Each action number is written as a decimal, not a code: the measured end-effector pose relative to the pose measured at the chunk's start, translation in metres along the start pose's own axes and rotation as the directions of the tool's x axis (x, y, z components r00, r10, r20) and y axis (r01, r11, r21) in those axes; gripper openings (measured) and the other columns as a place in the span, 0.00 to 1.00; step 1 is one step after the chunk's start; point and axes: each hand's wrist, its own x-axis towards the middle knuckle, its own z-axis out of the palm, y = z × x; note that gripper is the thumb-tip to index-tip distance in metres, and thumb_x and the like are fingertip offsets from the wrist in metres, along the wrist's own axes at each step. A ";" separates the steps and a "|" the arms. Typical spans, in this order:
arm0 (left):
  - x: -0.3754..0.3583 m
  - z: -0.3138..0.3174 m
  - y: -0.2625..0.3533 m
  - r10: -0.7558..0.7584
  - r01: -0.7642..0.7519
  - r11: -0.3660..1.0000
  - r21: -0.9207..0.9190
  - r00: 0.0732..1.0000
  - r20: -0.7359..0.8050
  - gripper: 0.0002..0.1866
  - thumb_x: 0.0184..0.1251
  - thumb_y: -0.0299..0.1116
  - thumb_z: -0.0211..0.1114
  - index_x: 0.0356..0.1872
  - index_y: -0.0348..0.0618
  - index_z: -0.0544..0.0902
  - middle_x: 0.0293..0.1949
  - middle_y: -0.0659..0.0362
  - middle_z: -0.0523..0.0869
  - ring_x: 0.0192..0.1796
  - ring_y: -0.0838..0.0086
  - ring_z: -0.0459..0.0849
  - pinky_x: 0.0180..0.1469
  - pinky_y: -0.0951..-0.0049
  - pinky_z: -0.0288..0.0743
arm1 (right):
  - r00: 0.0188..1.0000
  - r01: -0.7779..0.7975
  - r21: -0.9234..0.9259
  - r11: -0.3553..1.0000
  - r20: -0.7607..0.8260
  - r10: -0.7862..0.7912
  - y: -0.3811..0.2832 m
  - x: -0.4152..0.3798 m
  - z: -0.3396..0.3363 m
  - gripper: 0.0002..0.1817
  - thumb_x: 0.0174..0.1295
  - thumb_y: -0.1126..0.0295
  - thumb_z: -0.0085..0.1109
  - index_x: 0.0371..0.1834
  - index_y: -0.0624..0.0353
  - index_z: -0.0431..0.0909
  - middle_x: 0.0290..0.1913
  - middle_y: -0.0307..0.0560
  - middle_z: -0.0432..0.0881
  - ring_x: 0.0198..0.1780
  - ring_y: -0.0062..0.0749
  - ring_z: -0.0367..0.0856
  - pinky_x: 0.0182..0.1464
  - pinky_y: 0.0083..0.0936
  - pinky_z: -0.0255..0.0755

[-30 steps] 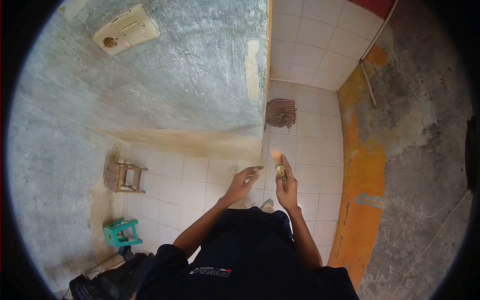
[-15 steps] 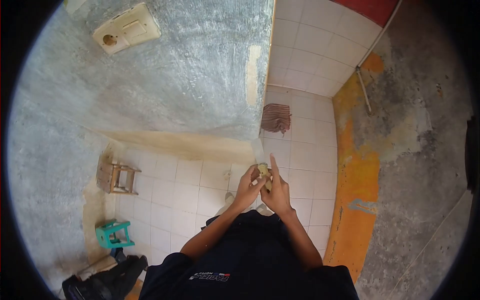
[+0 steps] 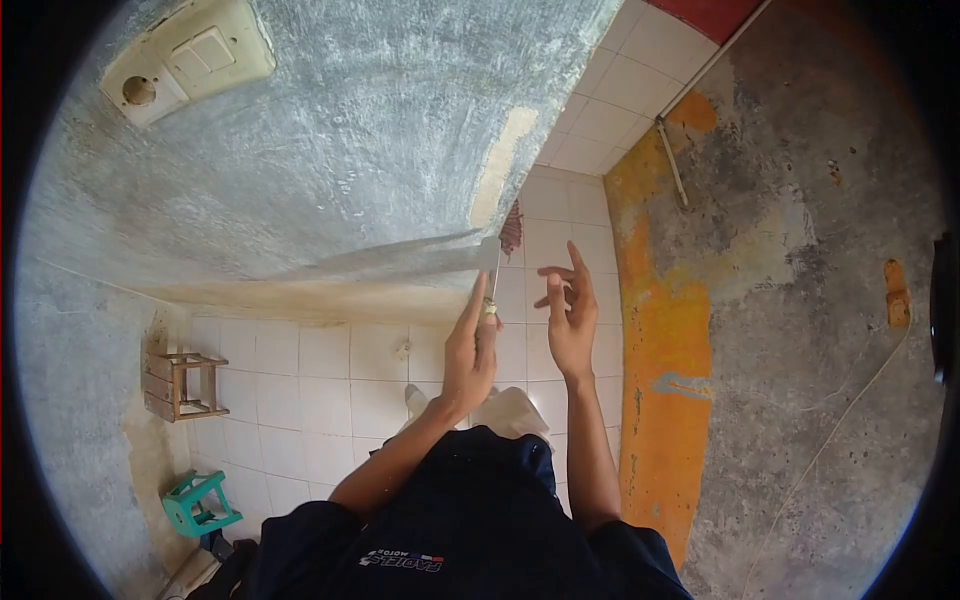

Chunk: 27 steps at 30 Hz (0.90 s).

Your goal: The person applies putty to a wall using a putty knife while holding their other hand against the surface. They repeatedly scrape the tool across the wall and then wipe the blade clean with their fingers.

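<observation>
My left hand (image 3: 468, 360) is closed around a putty knife (image 3: 490, 256), its index finger stretched along the tool toward the blade. The flat grey blade points away from me, close by the edge of the grey painted wall (image 3: 380, 140). Most of the yellowish handle is hidden by the fingers. Just beyond the blade, a pale bare strip (image 3: 503, 165) runs along the wall near its edge. My right hand (image 3: 573, 325) is raised to the right of the tool, fingers spread and holding nothing.
A socket and switch plate (image 3: 185, 65) is on the wall at upper left. A wooden stool (image 3: 185, 385) and a green plastic stool (image 3: 200, 503) stand at left. A striped cloth (image 3: 512, 230) lies on the tiled floor (image 3: 300, 360). An orange and grey wall (image 3: 665, 440) rises at right.
My right hand has let go of the putty knife and moved right, its fingers opening. My left hand has carried the tool slightly left and up toward the wall edge. The view has shifted.
</observation>
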 end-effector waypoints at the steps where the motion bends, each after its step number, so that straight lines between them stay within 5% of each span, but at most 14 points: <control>1: 0.004 0.003 -0.002 0.003 -0.003 1.000 0.011 1.000 -0.007 0.30 0.90 0.40 0.44 0.86 0.47 0.53 0.37 0.63 0.77 0.21 0.89 0.69 0.21 0.83 0.67 | 1.000 0.008 0.059 0.998 -0.006 -0.007 -0.005 0.010 0.006 0.33 0.81 0.57 0.54 0.82 0.63 0.62 0.51 0.50 0.86 0.39 0.26 0.86 0.32 0.20 0.73; 2: 0.007 0.008 -0.006 0.030 -0.028 0.999 0.024 0.998 -0.053 0.30 0.90 0.40 0.44 0.86 0.47 0.53 0.35 0.64 0.75 0.21 0.89 0.68 0.22 0.84 0.66 | 1.000 -0.029 0.101 0.994 0.013 0.028 -0.012 0.017 0.010 0.31 0.81 0.61 0.54 0.82 0.63 0.61 0.57 0.54 0.85 0.42 0.30 0.86 0.45 0.27 0.81; 5: 0.011 0.029 -0.018 0.070 -0.054 0.993 0.109 0.986 -0.148 0.29 0.90 0.38 0.44 0.85 0.44 0.55 0.32 0.64 0.74 0.23 0.87 0.68 0.26 0.81 0.69 | 0.999 -0.018 0.189 0.982 0.031 0.012 -0.005 0.031 0.021 0.30 0.82 0.61 0.52 0.81 0.64 0.62 0.61 0.57 0.83 0.47 0.33 0.87 0.50 0.29 0.81; 7: 0.018 0.044 -0.013 0.245 -0.181 0.946 0.268 0.942 -0.229 0.29 0.90 0.36 0.45 0.84 0.40 0.56 0.31 0.64 0.74 0.25 0.84 0.68 0.32 0.77 0.72 | 0.997 -0.046 0.228 0.973 0.070 0.031 0.009 0.036 0.024 0.30 0.82 0.60 0.52 0.81 0.64 0.62 0.63 0.58 0.82 0.49 0.35 0.88 0.53 0.30 0.80; 8: 0.014 0.049 -0.006 0.156 -0.086 0.957 0.278 0.958 -0.240 0.28 0.89 0.34 0.44 0.83 0.35 0.58 0.45 0.53 0.86 0.40 0.73 0.84 0.50 0.71 0.79 | 0.995 -0.064 0.223 0.973 0.095 0.044 0.020 0.036 0.024 0.32 0.82 0.56 0.51 0.81 0.63 0.62 0.64 0.55 0.82 0.50 0.32 0.87 0.41 0.23 0.75; 9: 0.014 0.053 -0.003 0.160 -0.082 0.952 0.294 0.955 -0.250 0.28 0.89 0.34 0.44 0.83 0.35 0.58 0.45 0.53 0.86 0.40 0.73 0.84 0.50 0.71 0.79 | 0.991 -0.084 0.217 0.973 0.118 0.059 0.026 0.036 0.025 0.34 0.82 0.51 0.51 0.81 0.62 0.63 0.65 0.52 0.83 0.50 0.29 0.87 0.29 0.16 0.69; 11: 0.021 0.060 0.000 0.349 -0.229 0.903 0.364 0.884 -0.310 0.27 0.89 0.32 0.43 0.82 0.32 0.59 0.68 0.41 0.81 0.66 0.60 0.83 0.67 0.66 0.74 | 0.986 -0.089 0.226 0.970 0.159 0.054 0.038 0.042 0.025 0.34 0.82 0.51 0.51 0.81 0.62 0.63 0.65 0.52 0.83 0.51 0.28 0.87 0.30 0.16 0.69; 12: 0.018 0.060 0.007 0.222 -0.159 0.960 0.229 0.933 -0.283 0.27 0.88 0.31 0.43 0.81 0.30 0.60 0.80 0.38 0.65 0.81 0.54 0.66 0.77 0.62 0.62 | 0.980 -0.104 0.216 0.971 0.189 0.063 0.041 0.042 0.023 0.34 0.82 0.51 0.51 0.81 0.62 0.63 0.64 0.52 0.83 0.51 0.28 0.86 0.30 0.16 0.69; 16: 0.019 0.069 0.004 0.268 -0.175 0.945 0.275 0.897 -0.351 0.26 0.87 0.29 0.45 0.81 0.32 0.61 0.77 0.38 0.71 0.78 0.54 0.72 0.75 0.62 0.65 | 0.969 -0.107 0.228 0.968 0.240 0.050 0.045 0.056 0.013 0.34 0.82 0.51 0.52 0.81 0.61 0.63 0.64 0.52 0.83 0.51 0.27 0.86 0.31 0.16 0.69; 18: 0.022 0.070 -0.001 0.332 -0.153 0.895 0.419 0.856 -0.397 0.26 0.85 0.26 0.49 0.80 0.34 0.65 0.64 0.37 0.83 0.51 0.55 0.87 0.54 0.63 0.78 | 0.965 -0.138 0.233 0.963 0.250 0.078 0.043 0.063 0.008 0.34 0.81 0.50 0.52 0.81 0.61 0.63 0.64 0.52 0.83 0.51 0.26 0.86 0.31 0.15 0.69; 22: 0.026 0.067 -0.010 0.329 -0.119 0.877 0.465 0.854 -0.403 0.26 0.84 0.25 0.50 0.80 0.35 0.66 0.56 0.40 0.86 0.42 0.60 0.83 0.48 0.65 0.77 | 0.956 -0.138 0.249 0.959 0.285 0.064 0.045 0.070 0.001 0.34 0.81 0.50 0.52 0.81 0.60 0.63 0.64 0.51 0.83 0.51 0.27 0.86 0.31 0.15 0.69; 25: 0.029 0.062 -0.027 0.472 -0.214 0.821 0.530 0.778 -0.416 0.27 0.83 0.24 0.51 0.80 0.37 0.67 0.47 0.42 0.86 0.40 0.59 0.82 0.48 0.65 0.77 | 0.943 -0.183 0.226 0.957 0.316 0.106 0.053 0.061 -0.002 0.34 0.81 0.50 0.52 0.81 0.59 0.63 0.65 0.51 0.82 0.50 0.28 0.86 0.31 0.16 0.69; 27: 0.031 0.052 -0.052 0.631 -0.197 0.671 0.714 0.658 -0.411 0.28 0.84 0.26 0.52 0.82 0.42 0.64 0.35 0.55 0.79 0.32 0.71 0.75 0.37 0.72 0.74 | 0.942 -0.187 0.225 0.956 0.318 0.109 0.065 0.054 -0.002 0.33 0.82 0.50 0.51 0.82 0.58 0.63 0.65 0.51 0.82 0.50 0.29 0.87 0.30 0.16 0.68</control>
